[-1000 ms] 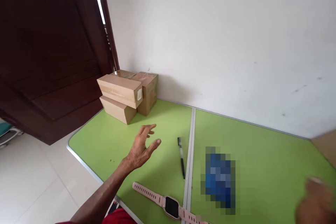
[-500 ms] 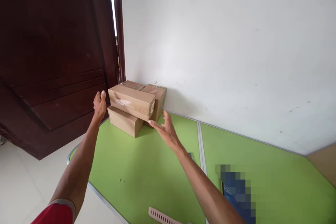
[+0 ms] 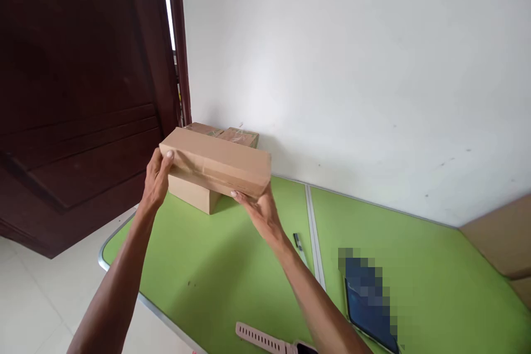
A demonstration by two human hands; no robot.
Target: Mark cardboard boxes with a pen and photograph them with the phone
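A long brown cardboard box (image 3: 215,157) is held up between both hands, above the green table. My left hand (image 3: 157,177) grips its left end, thumb on the front face. At the lower right corner, my right hand (image 3: 263,213) holds the box from below, its thumb along the bottom front edge. Under and behind the held box sits another plain cardboard box (image 3: 191,193) on the table. Farther back, taped cardboard boxes (image 3: 240,137) stand by the wall, partly hidden by the held one.
The green folding table (image 3: 207,265) has a metal edge and a centre seam. A pink-strapped watch (image 3: 261,337), a pen (image 3: 297,241) and a partly blurred phone (image 3: 367,304) lie on it. Brown cardboard (image 3: 501,238) stands at the right; a dark door (image 3: 83,94) is at the left.
Both hands, open and apart from the top box before, have closed on its ends. The box has been lifted off the stack and brought nearer to me.
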